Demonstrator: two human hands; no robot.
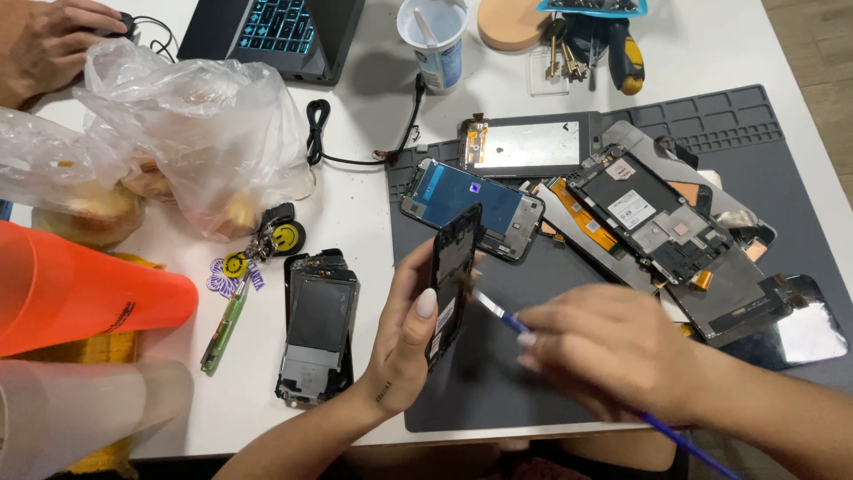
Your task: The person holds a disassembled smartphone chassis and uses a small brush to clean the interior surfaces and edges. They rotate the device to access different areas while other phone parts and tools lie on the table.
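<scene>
My left hand (402, 342) holds a black phone frame (451, 280) on edge above the grey work mat (498, 382), thumb along its near side. My right hand (613, 351) grips a thin blue-handled brush (498, 311), and the bristle tip touches the frame's inner face. The brush handle runs back under my right wrist toward the lower right. Just beyond the held frame lies a phone body with a blue panel (471, 206).
Several opened phone parts and screens (657, 222) cover the mat's far right. A stack of phone housings (318, 324) lies left of my hand. Plastic bags of food (178, 133), an orange cup (80, 298), a laptop (275, 31), a white cup (433, 40), keys and another person's hand (49, 40) lie farther off.
</scene>
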